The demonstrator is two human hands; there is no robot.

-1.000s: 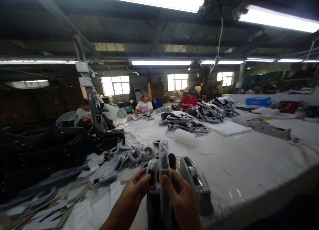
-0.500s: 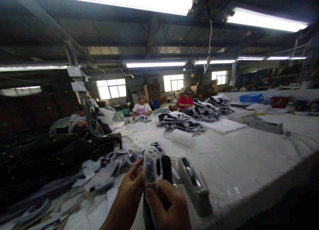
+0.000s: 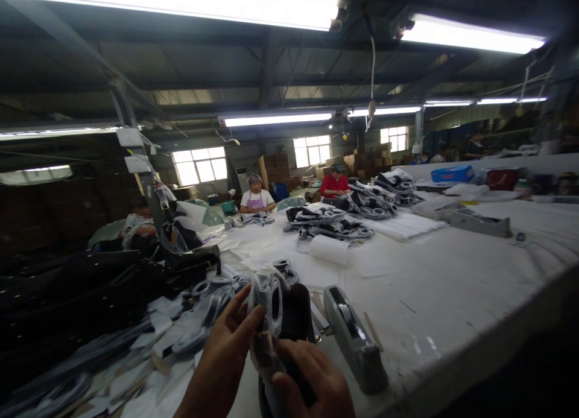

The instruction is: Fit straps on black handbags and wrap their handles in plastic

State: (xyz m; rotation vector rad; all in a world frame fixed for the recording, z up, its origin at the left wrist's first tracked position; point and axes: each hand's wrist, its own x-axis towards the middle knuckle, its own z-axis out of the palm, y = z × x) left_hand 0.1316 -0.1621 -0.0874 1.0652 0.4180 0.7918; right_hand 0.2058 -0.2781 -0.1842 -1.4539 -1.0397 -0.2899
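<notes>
My left hand (image 3: 228,339) pinches a coiled strap (image 3: 266,297) wrapped in cloudy plastic, thumb on its near side. At the lower end of the same wrapped strap, my right hand (image 3: 312,373) is closed, its thumb and fingers on the plastic. Directly behind and below the hands is a black bag-like piece (image 3: 296,315), partly covered by them. Just right of it stands a grey tape dispenser (image 3: 355,339). Several more wrapped coils (image 3: 283,267) lie on the table beyond my hands.
Black bags with gold studs (image 3: 72,297) heap up at left, beside loose paper and card scraps (image 3: 136,376). Wrapped black pieces (image 3: 321,219) are piled across the white table (image 3: 434,279). A second dispenser (image 3: 479,222) stands far right. Two co-workers (image 3: 256,198) sit opposite.
The wrapped coil has turned and moved left and down, with my hands following. My right hand has shifted lower along the plastic. More of the black piece behind shows. The view has swung slightly right.
</notes>
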